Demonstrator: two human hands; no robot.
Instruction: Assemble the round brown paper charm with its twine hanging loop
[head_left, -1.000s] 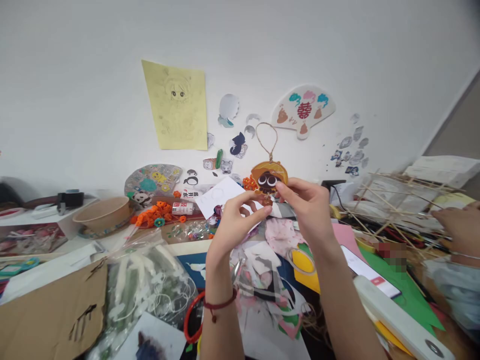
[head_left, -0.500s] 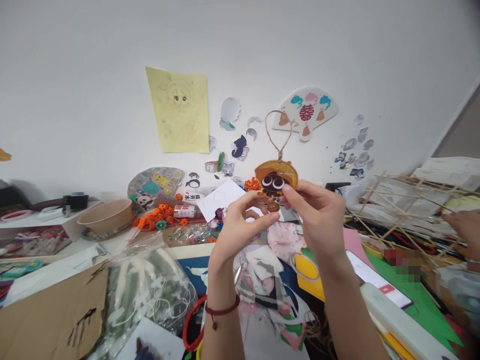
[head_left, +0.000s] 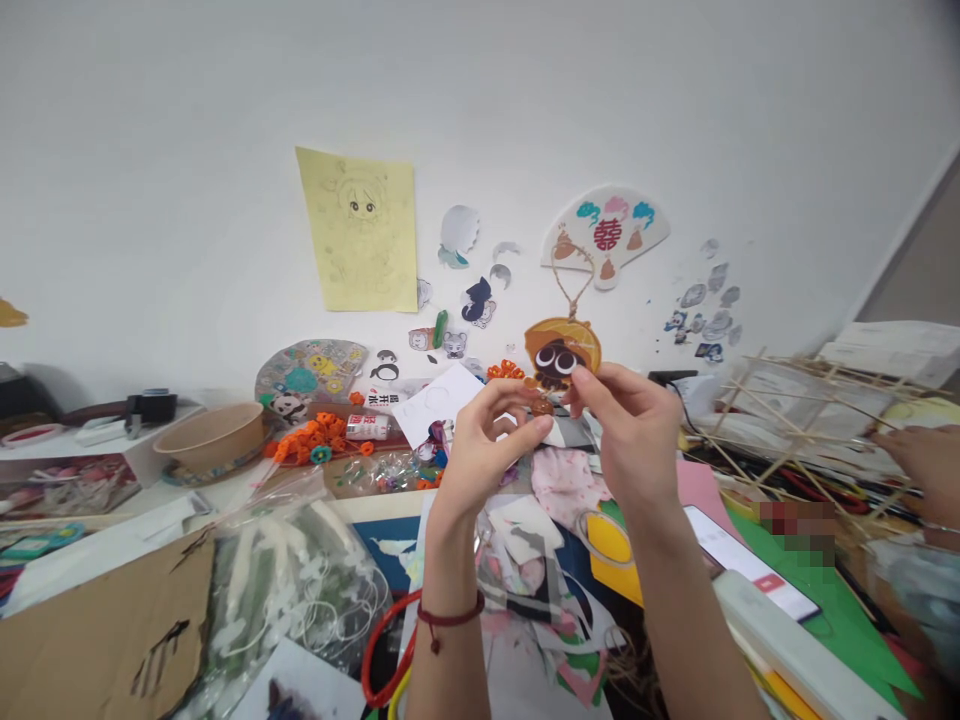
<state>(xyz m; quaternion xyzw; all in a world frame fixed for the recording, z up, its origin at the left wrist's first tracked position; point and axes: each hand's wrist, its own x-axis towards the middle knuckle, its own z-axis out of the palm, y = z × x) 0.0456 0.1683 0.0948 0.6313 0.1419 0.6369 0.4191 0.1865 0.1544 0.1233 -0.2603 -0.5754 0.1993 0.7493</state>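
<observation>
Both hands are raised over a cluttered craft table [head_left: 375,500], pinching one small thing between them. The right hand [head_left: 634,425] grips the lower edge of an orange round ornament [head_left: 562,352] with a dark big-eyed face on it, thumb and forefinger closed on the rim. The left hand [head_left: 480,445] meets it from the other side, fingertips pinched on a small brown bead [head_left: 541,406] hanging just below the ornament. A twine loop [head_left: 571,285] rises from the top of the ornament, up in front of the white wall.

Taking the ornament as the landmark: far to its left stands a brown paper bowl [head_left: 210,437]; what it holds cannot be seen from this angle. Between bowl and ornament lies a heap of orange flower shapes [head_left: 311,435] and a small white bottle [head_left: 367,427] on its side. Below and left of the ornament, a clear plastic bag [head_left: 300,590] holds white cut-outs and looped cords. Straight below it, under the wrists, sit paper scraps and a red ring [head_left: 382,645]. Lower right of it lies a phone [head_left: 750,560] on green paper [head_left: 832,610]. Right of it is a frame of thin bamboo sticks [head_left: 787,410], and at the far right edge another person's hand [head_left: 919,460] rests by the sticks. Above and left of it, a yellow drawing [head_left: 360,228] is stuck to the wall; just above, a white paper fan [head_left: 606,232].
</observation>
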